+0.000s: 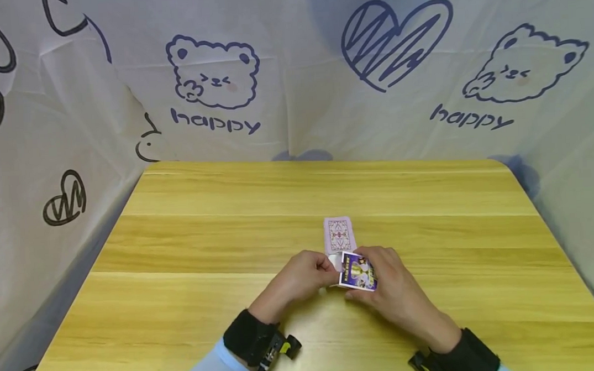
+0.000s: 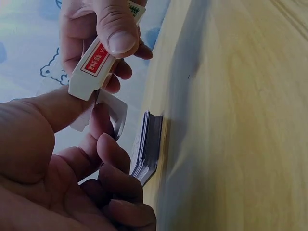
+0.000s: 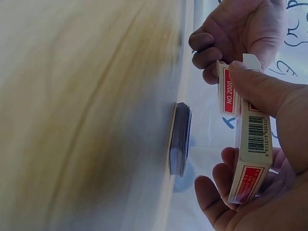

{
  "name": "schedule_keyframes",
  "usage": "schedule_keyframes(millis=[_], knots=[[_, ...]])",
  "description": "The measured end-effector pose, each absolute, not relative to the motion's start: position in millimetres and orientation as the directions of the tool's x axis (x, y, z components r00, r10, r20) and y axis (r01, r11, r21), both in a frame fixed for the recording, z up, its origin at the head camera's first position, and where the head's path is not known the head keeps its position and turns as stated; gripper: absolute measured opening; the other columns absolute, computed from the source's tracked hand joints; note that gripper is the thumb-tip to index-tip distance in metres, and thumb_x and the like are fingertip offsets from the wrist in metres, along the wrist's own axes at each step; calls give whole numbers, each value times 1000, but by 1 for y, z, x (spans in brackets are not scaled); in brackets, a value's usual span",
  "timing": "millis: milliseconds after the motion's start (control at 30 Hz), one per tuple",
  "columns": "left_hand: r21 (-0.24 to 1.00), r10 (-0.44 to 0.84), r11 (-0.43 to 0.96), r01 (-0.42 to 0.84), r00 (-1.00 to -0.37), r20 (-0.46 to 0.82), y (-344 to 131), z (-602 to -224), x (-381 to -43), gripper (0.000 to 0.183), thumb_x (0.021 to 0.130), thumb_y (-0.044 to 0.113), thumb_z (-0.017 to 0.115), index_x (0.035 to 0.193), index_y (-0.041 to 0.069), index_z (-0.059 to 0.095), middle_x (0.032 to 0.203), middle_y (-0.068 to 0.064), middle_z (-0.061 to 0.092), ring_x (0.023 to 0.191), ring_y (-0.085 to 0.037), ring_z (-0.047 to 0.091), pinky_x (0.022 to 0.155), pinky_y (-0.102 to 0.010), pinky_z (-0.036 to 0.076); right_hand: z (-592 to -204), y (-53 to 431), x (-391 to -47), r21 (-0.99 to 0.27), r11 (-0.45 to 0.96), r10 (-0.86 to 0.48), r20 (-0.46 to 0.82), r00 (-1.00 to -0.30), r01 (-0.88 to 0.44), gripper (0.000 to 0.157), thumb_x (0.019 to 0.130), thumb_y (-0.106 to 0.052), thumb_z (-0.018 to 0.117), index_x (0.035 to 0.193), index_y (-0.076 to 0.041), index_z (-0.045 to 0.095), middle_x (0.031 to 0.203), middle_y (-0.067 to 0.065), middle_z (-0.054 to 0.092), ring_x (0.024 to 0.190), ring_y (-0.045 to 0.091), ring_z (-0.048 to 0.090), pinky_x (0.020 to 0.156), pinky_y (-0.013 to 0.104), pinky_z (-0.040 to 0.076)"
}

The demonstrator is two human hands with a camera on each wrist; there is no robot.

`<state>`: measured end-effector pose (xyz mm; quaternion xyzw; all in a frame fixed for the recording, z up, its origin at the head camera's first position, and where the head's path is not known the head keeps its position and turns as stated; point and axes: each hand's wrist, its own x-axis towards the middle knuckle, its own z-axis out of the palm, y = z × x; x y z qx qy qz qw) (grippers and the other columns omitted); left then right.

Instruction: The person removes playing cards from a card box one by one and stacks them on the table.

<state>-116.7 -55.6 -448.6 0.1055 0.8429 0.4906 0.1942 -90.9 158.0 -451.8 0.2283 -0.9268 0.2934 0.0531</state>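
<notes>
A small playing-card box (image 1: 358, 271), purple on its broad face, is held above the table by my right hand (image 1: 393, 283). The right thumb lies along one narrow side and the fingers wrap the other. At the box's left end, my left hand (image 1: 303, 274) pinches a white flap (image 2: 115, 108) with thumb and index finger; its other fingers are curled. Red labels and a barcode (image 3: 259, 134) show on the narrow sides in the right wrist view. Just beyond the hands a deck of playing cards (image 1: 340, 234) lies stacked, patterned back up.
The yellow wooden table (image 1: 204, 234) extends around the hands on all sides. White cloth (image 1: 293, 97) with drawn bears and hearts hangs behind it and at both sides. Each wrist wears a black strap (image 1: 249, 337) with a small camera.
</notes>
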Motion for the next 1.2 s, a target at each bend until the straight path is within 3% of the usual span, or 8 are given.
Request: schedule_keyframes(millis=[367, 600, 800, 1200], knots=[[911, 393, 394, -124, -873, -289, -62, -446, -118, 18, 88, 22, 67, 75, 10, 67, 79, -12, 63, 62, -15, 46, 54, -29, 34, -452, 160, -89, -521, 717, -390, 250, -886, -463, 80, 68, -43, 85, 132, -12, 48, 125, 6, 56, 111, 22, 47, 89, 44, 46], [905, 362, 410, -118, -889, -280, -65, -446, -117, 24, 94, 27, 60, 77, 13, 69, 74, -9, 56, 58, -15, 42, 51, -29, 32, -452, 161, -91, -519, 728, -384, 231, -894, -447, 81, 69, -44, 84, 133, -11, 47, 126, 7, 56, 112, 22, 47, 92, 45, 46], [918, 342, 377, -120, -903, -258, -63, -447, -114, 22, 85, 34, 71, 78, 13, 67, 76, -3, 60, 63, -15, 46, 54, -28, 36, -450, 161, -91, -524, 742, -363, 209, -908, -417, 79, 71, -43, 84, 133, -11, 46, 126, 8, 55, 112, 24, 47, 92, 46, 46], [944, 203, 269, -188, -948, -247, -67, -446, -114, 18, 89, 27, 67, 84, 10, 70, 70, 2, 52, 62, -14, 44, 53, -27, 35, -448, 165, -92, -556, 752, -281, 213, -936, -353, 82, 68, -41, 86, 132, -9, 46, 123, 11, 56, 110, 26, 48, 90, 48, 47]])
